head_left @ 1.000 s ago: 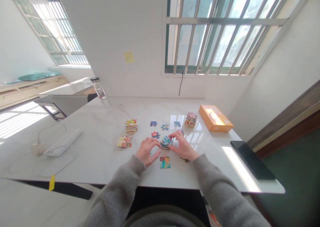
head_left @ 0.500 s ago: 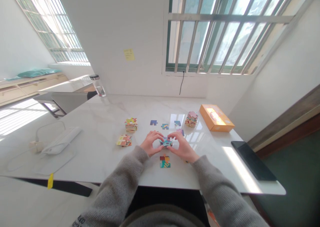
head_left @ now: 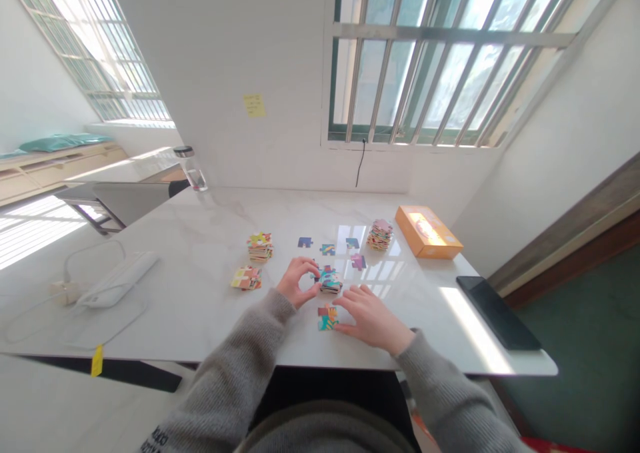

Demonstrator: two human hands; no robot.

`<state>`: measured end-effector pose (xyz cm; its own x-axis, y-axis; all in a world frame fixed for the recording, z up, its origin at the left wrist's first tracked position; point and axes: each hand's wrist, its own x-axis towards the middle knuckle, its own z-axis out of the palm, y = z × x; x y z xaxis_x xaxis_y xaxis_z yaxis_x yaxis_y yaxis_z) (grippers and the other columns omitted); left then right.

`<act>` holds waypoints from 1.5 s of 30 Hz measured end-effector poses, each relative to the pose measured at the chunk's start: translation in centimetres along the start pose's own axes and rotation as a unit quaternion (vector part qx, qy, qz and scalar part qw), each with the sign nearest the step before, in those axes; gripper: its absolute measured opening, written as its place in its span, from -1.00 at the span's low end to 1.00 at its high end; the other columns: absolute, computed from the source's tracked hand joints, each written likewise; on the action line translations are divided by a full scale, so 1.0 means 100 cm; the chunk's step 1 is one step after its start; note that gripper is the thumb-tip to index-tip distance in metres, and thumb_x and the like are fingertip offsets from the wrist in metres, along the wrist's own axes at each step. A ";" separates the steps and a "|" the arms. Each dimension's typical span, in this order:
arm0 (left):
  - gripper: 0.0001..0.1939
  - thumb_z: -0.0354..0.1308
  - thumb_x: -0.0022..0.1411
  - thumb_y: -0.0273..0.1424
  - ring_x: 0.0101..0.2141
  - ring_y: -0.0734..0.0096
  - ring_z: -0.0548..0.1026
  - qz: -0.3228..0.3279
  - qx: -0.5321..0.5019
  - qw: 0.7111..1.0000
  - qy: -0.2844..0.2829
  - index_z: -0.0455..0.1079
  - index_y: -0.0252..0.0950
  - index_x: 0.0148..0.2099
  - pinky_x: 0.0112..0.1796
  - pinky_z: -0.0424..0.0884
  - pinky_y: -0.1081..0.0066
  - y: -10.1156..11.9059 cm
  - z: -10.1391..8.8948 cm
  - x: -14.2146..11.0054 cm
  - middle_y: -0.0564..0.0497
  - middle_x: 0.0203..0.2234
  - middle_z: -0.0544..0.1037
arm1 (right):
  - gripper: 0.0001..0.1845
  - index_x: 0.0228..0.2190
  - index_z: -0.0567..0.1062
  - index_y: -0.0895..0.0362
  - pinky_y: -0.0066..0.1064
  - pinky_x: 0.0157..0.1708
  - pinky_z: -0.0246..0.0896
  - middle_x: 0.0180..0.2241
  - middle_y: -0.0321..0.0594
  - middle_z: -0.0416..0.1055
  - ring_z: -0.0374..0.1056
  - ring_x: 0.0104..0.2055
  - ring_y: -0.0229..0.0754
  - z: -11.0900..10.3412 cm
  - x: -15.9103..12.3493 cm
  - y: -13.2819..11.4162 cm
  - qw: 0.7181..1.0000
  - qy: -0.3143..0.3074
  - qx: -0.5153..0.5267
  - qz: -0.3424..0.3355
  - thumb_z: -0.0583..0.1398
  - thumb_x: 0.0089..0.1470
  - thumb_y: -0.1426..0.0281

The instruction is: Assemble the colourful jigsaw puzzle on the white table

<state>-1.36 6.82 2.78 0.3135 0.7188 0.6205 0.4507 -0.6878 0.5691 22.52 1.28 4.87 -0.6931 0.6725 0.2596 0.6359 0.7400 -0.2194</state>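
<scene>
Left hand (head_left: 297, 282): curled, fingertips at the left edge of a short stack of jigsaw pieces (head_left: 329, 282); cannot tell whether it grips or only touches. Right hand (head_left: 369, 318): open, fingers spread and low over the surface, holding nothing, fingertips just beside a colourful assembled puzzle section (head_left: 328, 318). Both forearms in grey knit sleeves (head_left: 440, 393).

All positions from the short stack. The assembled section lies directly nearer the person, between both hands. Left of the stack: a taller pile of pieces (head_left: 260, 247) and a low, loose pile (head_left: 247, 278). Beyond it, a row of single blue pieces (head_left: 327, 249); a purple piece (head_left: 358, 261) lies just to the right. Farther right, another tall pile (head_left: 380, 235), then an orange cardboard box (head_left: 427, 232). Well right, near the edge, a black tablet (head_left: 493, 303).

Surface (head_left: 195, 240): white marble-look top. Well left of the stack sit a white corded device (head_left: 117, 280) and a clear glass bottle (head_left: 191, 170) at the far corner. Behind, a barred window (head_left: 415, 60) and a yellow sticky note (head_left: 254, 105) on the wall.
</scene>
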 end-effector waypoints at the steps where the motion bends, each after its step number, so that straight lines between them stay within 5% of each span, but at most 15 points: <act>1: -0.89 0.24 0.13 -0.44 -0.07 0.19 0.44 0.000 -0.002 1.000 0.000 0.39 -0.22 -0.25 0.00 0.41 0.14 0.000 0.000 0.000 -0.07 -0.18 0.49 | -0.65 -0.14 0.51 0.06 -0.15 -0.11 0.19 -0.24 -0.12 0.50 0.37 -0.15 0.02 -0.001 0.003 -0.001 1.000 -0.014 -0.015 -0.007 0.37 0.06 0.21; 12: -0.90 0.22 0.18 -0.41 -0.06 0.18 0.45 -0.003 -0.005 1.000 -0.010 0.40 -0.22 -0.21 -0.06 0.43 0.17 -0.001 0.001 -0.001 -0.08 -0.17 0.52 | -0.80 -0.45 0.52 0.10 -0.17 -0.21 0.21 -0.42 -0.09 0.49 0.40 -0.24 0.05 -0.004 0.024 -0.011 0.997 -0.040 -0.054 -0.049 0.41 -0.09 0.32; 16: -0.90 0.22 0.19 -0.39 -0.08 0.19 0.45 -0.007 -0.011 1.000 -0.007 0.41 -0.22 -0.21 -0.07 0.44 0.18 0.000 0.001 -0.001 -0.07 -0.19 0.53 | -0.73 -0.39 0.50 0.11 -0.17 -0.19 0.21 -0.36 -0.06 0.49 0.39 -0.21 0.05 -0.010 0.021 -0.010 0.996 -0.038 -0.056 -0.059 0.44 -0.12 0.33; 21: -0.90 0.22 0.20 -0.39 -0.07 0.20 0.45 -0.009 -0.013 1.000 -0.016 0.41 -0.22 -0.21 -0.11 0.45 0.21 0.001 0.001 -0.001 -0.08 -0.18 0.53 | -0.80 -0.33 0.44 0.10 -0.29 -0.24 0.24 -0.33 -0.20 0.47 0.38 -0.26 -0.10 -0.010 0.012 0.002 0.996 -0.030 0.079 0.008 0.36 0.02 0.38; 28: -0.88 0.24 0.19 -0.39 -0.06 0.19 0.46 -0.015 -0.015 0.999 -0.026 0.42 -0.22 -0.20 -0.12 0.47 0.23 -0.005 0.003 -0.001 -0.08 -0.16 0.52 | -0.82 -0.39 0.49 0.11 -0.41 -0.39 0.28 -0.44 -0.31 0.49 0.37 -0.41 -0.25 -0.016 -0.001 0.034 0.916 -0.003 0.375 0.146 0.25 0.16 0.26; 34: -0.87 0.28 0.17 -0.40 0.00 0.15 0.45 0.001 -0.014 0.999 -0.043 0.43 -0.23 -0.21 -0.02 0.44 0.14 -0.005 0.001 -0.001 -0.11 -0.13 0.54 | -0.77 -0.28 0.53 0.14 -0.29 -0.22 0.38 -0.33 -0.15 0.59 0.51 -0.26 -0.11 -0.013 0.002 0.085 0.868 0.109 0.407 0.264 0.25 0.09 0.23; 45: -0.85 0.29 0.17 -0.39 0.02 0.14 0.46 -0.005 -0.035 0.998 -0.060 0.42 -0.24 -0.20 -0.04 0.42 0.16 -0.007 0.002 -0.001 -0.15 -0.08 0.58 | -0.73 -0.28 0.55 0.12 -0.41 -0.44 0.09 -0.54 -0.36 0.31 0.26 -0.47 -0.23 0.018 0.013 0.099 0.937 0.105 0.169 0.286 0.24 0.07 0.19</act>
<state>-1.53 7.24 2.18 0.4084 0.7297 0.5484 0.3955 -0.6829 0.6141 27.32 9.47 1.29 -0.1664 0.9694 0.1803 0.7144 0.2445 -0.6556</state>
